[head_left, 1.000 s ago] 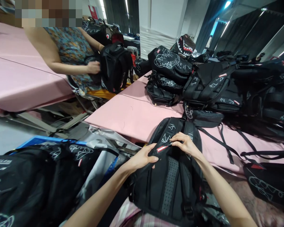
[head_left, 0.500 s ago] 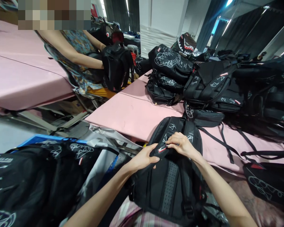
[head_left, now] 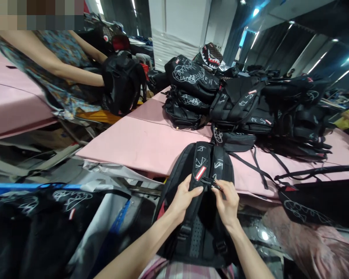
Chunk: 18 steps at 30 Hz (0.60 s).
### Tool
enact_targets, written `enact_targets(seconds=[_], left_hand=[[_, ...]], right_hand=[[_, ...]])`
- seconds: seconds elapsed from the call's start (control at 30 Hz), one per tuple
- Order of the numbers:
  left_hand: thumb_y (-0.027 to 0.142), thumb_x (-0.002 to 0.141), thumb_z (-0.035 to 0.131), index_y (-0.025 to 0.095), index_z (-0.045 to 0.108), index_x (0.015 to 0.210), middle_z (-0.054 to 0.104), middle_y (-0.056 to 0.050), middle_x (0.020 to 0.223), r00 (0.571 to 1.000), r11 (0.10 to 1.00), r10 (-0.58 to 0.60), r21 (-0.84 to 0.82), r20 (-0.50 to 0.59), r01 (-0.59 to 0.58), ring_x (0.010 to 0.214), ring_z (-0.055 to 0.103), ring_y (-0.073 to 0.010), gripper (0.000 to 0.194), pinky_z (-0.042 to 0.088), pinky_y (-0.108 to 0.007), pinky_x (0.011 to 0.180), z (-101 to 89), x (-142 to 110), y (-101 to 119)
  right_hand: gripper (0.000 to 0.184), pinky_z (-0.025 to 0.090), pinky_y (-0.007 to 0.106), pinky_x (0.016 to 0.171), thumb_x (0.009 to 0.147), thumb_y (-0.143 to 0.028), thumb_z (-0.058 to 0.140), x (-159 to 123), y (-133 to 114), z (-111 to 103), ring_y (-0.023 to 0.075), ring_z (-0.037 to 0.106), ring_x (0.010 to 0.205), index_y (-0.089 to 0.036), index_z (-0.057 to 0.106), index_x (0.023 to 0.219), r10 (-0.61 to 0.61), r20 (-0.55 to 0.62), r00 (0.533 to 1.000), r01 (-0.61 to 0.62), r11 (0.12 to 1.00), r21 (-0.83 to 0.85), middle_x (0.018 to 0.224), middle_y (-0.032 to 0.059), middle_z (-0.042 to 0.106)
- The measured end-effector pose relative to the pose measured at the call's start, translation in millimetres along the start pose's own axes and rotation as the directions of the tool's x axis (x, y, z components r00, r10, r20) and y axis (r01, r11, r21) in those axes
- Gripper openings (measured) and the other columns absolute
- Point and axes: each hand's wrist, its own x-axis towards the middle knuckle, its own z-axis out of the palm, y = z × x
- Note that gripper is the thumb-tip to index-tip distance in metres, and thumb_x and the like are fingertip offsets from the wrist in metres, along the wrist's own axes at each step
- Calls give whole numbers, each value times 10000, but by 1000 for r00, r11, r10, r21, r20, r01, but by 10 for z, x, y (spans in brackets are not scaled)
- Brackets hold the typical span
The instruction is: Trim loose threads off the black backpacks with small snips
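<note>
A black backpack [head_left: 189,159] with white scribbles leans upright against the table edge, its shoulder straps towards me. My left hand [head_left: 182,197] is closed around the left shoulder strap [head_left: 194,205], thumb on top, just below a red-and-white label [head_left: 201,173]. Between the two straps, my right hand [head_left: 227,199] pinches a small, dark, pronged tool that looks like thread snips [head_left: 209,182]. Its tips point left, at the strap beside the label. The lower back panel of the backpack rests against my lap.
Black backpacks [head_left: 238,104] are piled along the pink table [head_left: 119,139]. More bags [head_left: 52,221] fill a blue-rimmed crate [head_left: 8,186] at lower left. Across the table corner, a co-worker [head_left: 61,66] handles another black backpack [head_left: 123,81]. Loose straps [head_left: 258,170] trail at right.
My right hand has drawn back from the label to the right and slightly down, exposing the dark tool. The view has turned right. My left hand still grips the strap.
</note>
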Motion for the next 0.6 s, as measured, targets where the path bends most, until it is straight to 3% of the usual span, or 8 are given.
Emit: enact_targets(seconds=[0.17, 0.6], left_hand=[[228, 653, 703, 162, 558, 1130, 618, -68, 1133, 1000, 1000, -2, -9, -2, 2, 1019, 564, -216, 503, 431, -309, 890, 162, -4, 10], [209, 648, 689, 159, 579, 1094, 647, -50, 1030, 999, 998, 43, 45, -3, -43, 950, 577, -199, 462, 438, -294, 857, 145, 11, -6]], right_hand=[[207, 480, 379, 742, 854, -123, 536, -32, -39, -76, 208, 588, 845, -206, 606, 1030, -69, -10, 998, 68, 994, -85, 909, 76, 650], [164, 486, 375, 716, 873, -175, 520, 5, -73, -124, 212, 590, 829, -211, 612, 1004, -53, 32, 998, 56, 995, -82, 892, 74, 644]])
